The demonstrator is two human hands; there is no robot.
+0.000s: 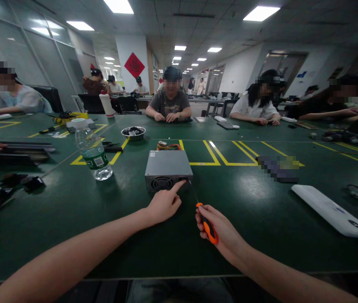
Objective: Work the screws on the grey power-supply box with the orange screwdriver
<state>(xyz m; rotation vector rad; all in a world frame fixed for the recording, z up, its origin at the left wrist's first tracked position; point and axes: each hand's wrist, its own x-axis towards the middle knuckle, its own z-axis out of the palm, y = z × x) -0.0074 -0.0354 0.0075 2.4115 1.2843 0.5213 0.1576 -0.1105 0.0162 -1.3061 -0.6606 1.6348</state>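
Note:
A grey metal power supply box (167, 167) with a round fan grille on its near face sits on the green table (236, 235) straight ahead, coloured wires trailing from its far side. My left hand (164, 205) is curled, its index finger stretched out and touching the box's near right corner. My right hand (217, 228) grips a screwdriver with an orange and black handle (209, 228). Its thin shaft points up and left, the tip at that same corner of the box.
A water bottle (92, 149) stands left of the box, a small bowl of parts (133, 132) behind it. A white flat device (333, 210) lies at the right. Black parts lie at the far left. Several people sit around the table.

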